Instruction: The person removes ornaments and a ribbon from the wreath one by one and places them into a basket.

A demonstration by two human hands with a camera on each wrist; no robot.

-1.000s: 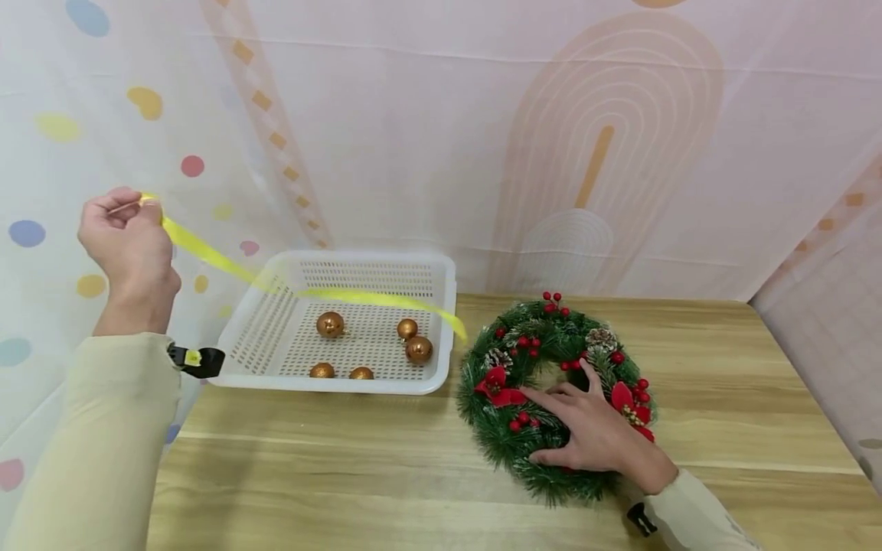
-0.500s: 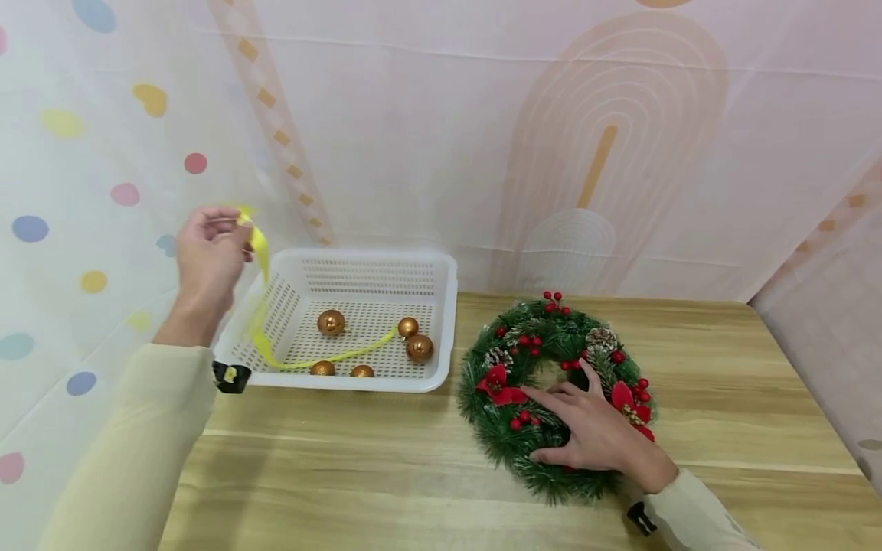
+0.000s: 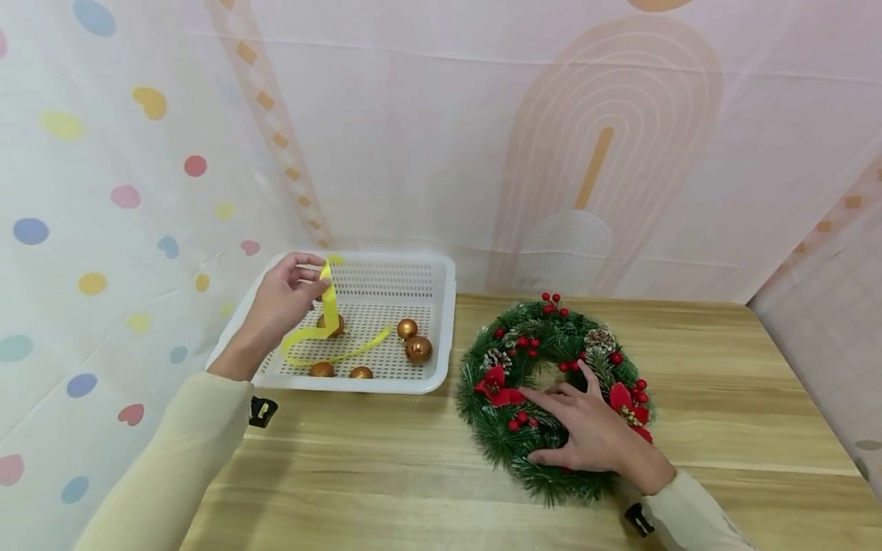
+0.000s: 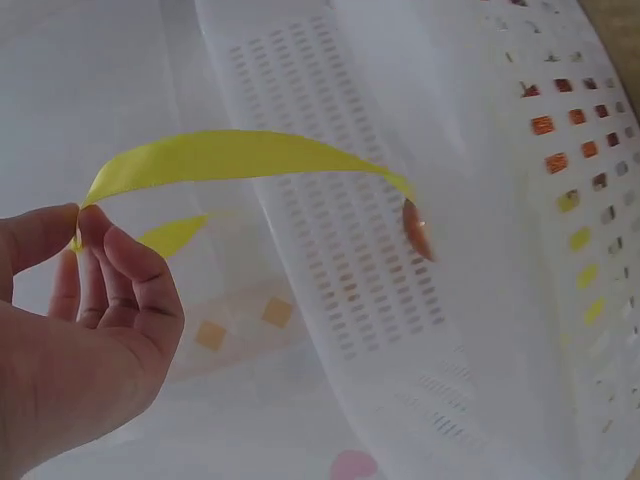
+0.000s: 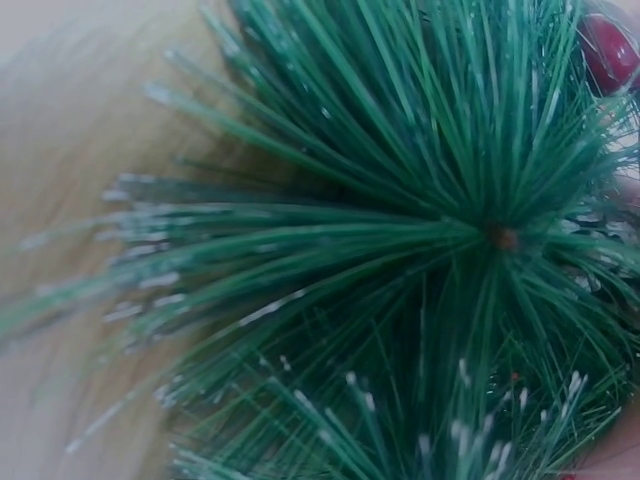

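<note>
Above the white plastic basket (image 3: 375, 386), my left hand (image 3: 281, 302) pinches a yellow ribbon (image 3: 330, 306) between thumb and fingertips. The ribbon hangs down and curves along the basket floor among the golden-brown baubles (image 3: 418, 350). A short end sticks out past the fingers. In the left wrist view the ribbon (image 4: 230, 155) arches away from the pinch toward the basket. My right hand (image 3: 596, 428) rests on a green Christmas wreath (image 3: 506, 444), its fingers spread toward the centre hole. The right wrist view is filled mostly by the wreath's needles (image 5: 350, 240).
Wreath and basket stand side by side on a wooden table (image 3: 386, 467). Red berries, pine cones (image 3: 600, 340) and red flowers (image 3: 498, 386) decorate the wreath. A patterned cloth (image 3: 413, 138) hangs behind and to the left. Several baubles lie in the basket.
My left hand has moved right and down from the far left to above the basket, carrying the ribbon. The ribbon's length has sunk into the basket. My right hand stays on the wreath.
</note>
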